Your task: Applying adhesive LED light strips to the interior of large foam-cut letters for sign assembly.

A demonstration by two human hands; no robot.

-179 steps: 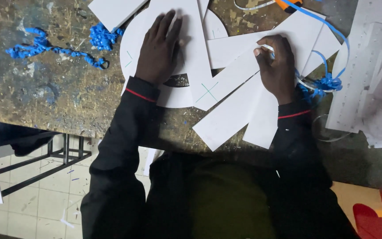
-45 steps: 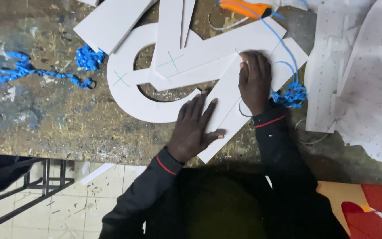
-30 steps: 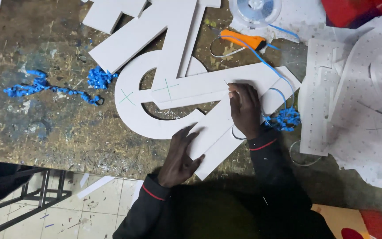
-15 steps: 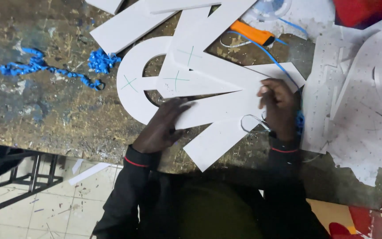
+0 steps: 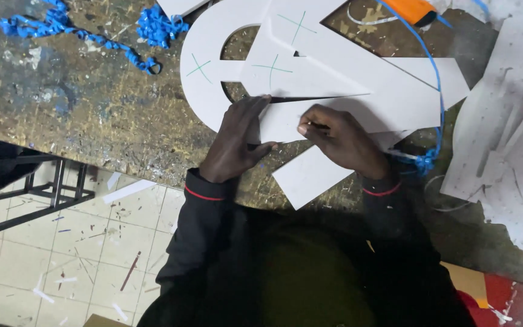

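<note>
Several white cut-out board shapes lie stacked on a worn workbench [image 5: 80,115]: a curved piece [image 5: 204,85] marked with a green cross, and long strips [image 5: 358,79] over it. My left hand [image 5: 237,142] presses flat on the near edge of a strip. My right hand [image 5: 340,139] is closed around a thin pen-like tool, its tip on the white strip [image 5: 286,124]. Most of the tool is hidden inside the fist.
Blue curled plastic shavings [image 5: 74,27] lie at the bench's back left. A blue cord [image 5: 434,91] runs from an orange tool [image 5: 413,9] to a knot near my right wrist. White perforated sheets [image 5: 509,139] lie at right. Tiled floor [image 5: 62,254] below left.
Over the last seconds my left hand came off the curved piece to the strip's near edge. My right hand slid left along the strip, toward my left hand.
</note>
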